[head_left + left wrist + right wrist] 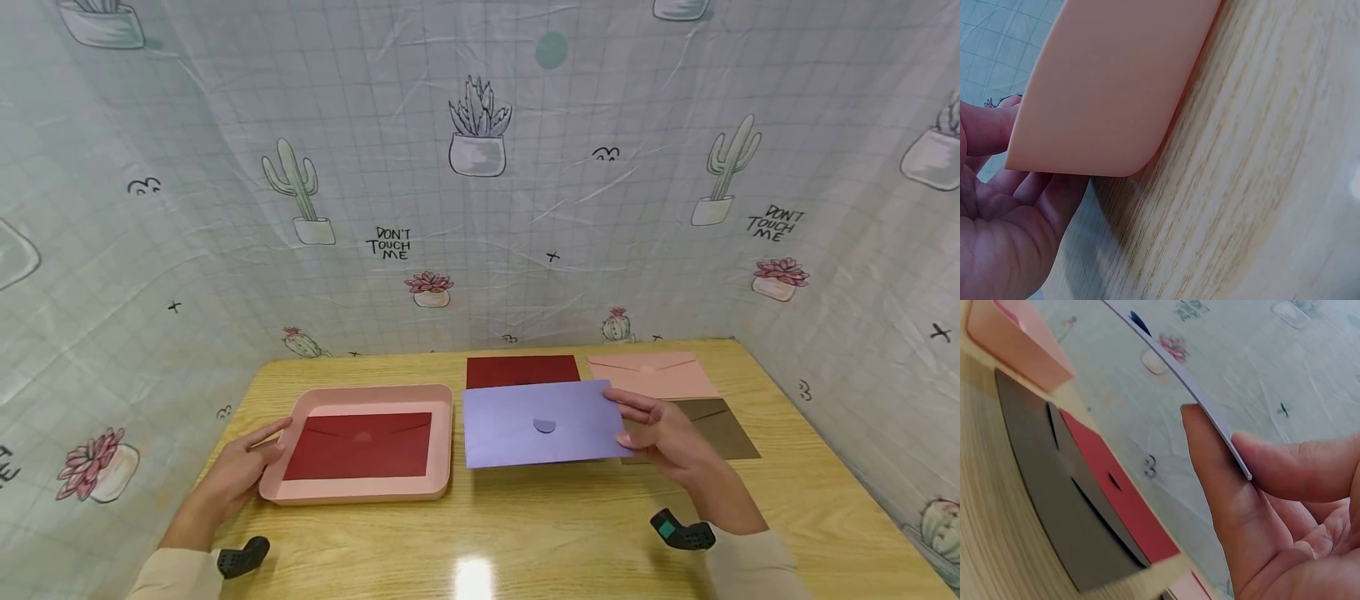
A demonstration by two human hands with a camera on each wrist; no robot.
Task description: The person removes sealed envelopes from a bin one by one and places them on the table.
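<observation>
My right hand [670, 437] pinches a lavender envelope [540, 425] by its right edge, between thumb and fingers. The envelope is held above the table, its rounded flap tab facing up; the right wrist view shows it edge-on and slightly bowed. At the left, my left hand [236, 471] grips the left side of a pink tray [360, 492], fingers against its wall [1104, 94]. A dark red envelope [360, 454] lies flat inside the tray. Under the lavender one, a grey-brown envelope [1054, 487] rests on the table, nearly all hidden in the head view.
Behind the lavender envelope lies another red envelope [522, 371]. To the right are a light pink envelope [660, 379] and an olive-brown envelope [723, 433], partly behind my right hand. The wooden table [375, 550] is bounded by a patterned curtain [480, 217] at back and sides.
</observation>
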